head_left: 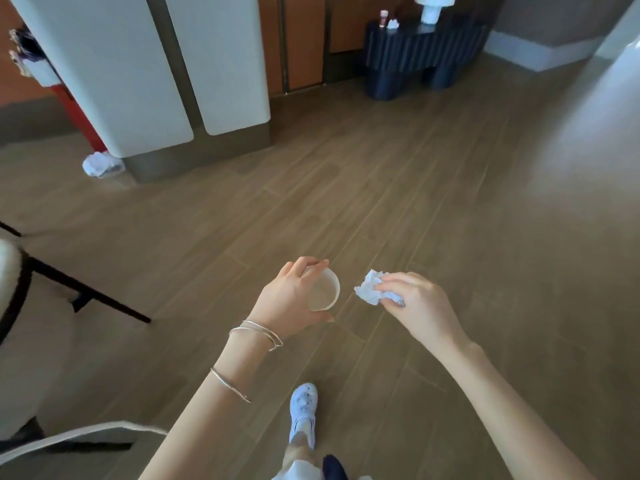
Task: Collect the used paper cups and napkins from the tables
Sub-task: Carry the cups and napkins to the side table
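My left hand grips a white paper cup, its open mouth turned toward the right. My right hand pinches a crumpled white napkin a short way right of the cup. Both are held above a wooden floor. Far off at the top, a dark blue ribbed side table carries a small crumpled napkin and a small red-and-white cup-like item.
A white lamp stands on the side table. A white bundle lies on the floor beside a white column base. A chair with black legs stands at the left. My shoe is below.
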Action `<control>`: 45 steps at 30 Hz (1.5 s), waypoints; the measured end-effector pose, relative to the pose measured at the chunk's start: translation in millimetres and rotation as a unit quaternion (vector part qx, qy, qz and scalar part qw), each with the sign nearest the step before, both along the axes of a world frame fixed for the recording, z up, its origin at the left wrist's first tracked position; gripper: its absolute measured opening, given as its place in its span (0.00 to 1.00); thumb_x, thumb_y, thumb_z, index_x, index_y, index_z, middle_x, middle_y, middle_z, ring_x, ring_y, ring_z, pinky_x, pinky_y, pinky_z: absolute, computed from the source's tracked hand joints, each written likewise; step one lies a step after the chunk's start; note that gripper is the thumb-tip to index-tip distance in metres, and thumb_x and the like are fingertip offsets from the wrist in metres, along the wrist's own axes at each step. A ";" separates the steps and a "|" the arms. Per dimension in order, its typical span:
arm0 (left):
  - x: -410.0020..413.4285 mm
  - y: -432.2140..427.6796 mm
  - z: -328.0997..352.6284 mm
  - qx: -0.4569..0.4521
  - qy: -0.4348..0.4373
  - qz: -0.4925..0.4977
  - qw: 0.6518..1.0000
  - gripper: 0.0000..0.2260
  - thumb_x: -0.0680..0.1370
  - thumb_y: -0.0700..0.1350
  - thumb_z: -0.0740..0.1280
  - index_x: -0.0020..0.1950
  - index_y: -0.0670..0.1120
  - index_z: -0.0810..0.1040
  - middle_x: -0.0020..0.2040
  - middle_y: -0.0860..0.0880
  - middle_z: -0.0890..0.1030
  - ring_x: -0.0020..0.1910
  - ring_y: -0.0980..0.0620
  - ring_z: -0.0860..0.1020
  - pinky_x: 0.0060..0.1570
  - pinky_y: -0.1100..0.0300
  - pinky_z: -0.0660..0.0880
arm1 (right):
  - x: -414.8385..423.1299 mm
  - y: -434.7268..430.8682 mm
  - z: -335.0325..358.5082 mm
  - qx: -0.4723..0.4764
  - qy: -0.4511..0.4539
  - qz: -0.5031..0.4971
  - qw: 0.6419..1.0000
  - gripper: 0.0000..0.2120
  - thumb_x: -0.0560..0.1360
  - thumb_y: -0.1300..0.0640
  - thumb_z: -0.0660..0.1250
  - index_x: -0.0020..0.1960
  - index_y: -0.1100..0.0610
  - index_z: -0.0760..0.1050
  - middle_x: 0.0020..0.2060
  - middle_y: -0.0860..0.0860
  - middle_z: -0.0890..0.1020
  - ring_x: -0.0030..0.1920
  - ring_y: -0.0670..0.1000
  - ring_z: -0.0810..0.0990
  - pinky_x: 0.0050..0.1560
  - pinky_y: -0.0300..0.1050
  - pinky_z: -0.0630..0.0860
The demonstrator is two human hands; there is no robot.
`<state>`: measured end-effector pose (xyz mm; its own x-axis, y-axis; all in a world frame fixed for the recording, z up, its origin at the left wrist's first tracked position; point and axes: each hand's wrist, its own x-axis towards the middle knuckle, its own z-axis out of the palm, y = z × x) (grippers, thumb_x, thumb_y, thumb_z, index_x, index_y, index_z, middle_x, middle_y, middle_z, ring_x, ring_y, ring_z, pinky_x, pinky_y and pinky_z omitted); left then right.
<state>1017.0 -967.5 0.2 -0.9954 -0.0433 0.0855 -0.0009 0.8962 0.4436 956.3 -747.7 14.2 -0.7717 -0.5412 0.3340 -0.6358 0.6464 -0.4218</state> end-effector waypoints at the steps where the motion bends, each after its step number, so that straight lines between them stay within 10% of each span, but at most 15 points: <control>1: -19.3 -3.8 -0.3 0.004 0.001 -0.006 1.000 0.39 0.64 0.58 0.75 0.71 0.56 0.63 0.64 0.58 0.67 0.59 0.55 0.66 0.44 0.60 0.72 | -16.0 -3.5 0.9 0.001 0.003 -0.007 1.000 0.14 0.62 0.72 0.74 0.42 0.57 0.83 0.43 0.49 0.85 0.42 0.54 0.82 0.32 0.49 0.79; 45: -757.7 -14.1 5.6 0.011 0.011 -0.065 0.998 0.35 0.66 0.56 0.73 0.70 0.55 0.63 0.65 0.60 0.66 0.61 0.57 0.65 0.49 0.57 0.75 | -735.6 -10.3 7.6 -0.004 -0.034 -0.062 0.997 0.11 0.66 0.69 0.72 0.45 0.57 0.83 0.46 0.50 0.84 0.46 0.54 0.82 0.39 0.51 0.79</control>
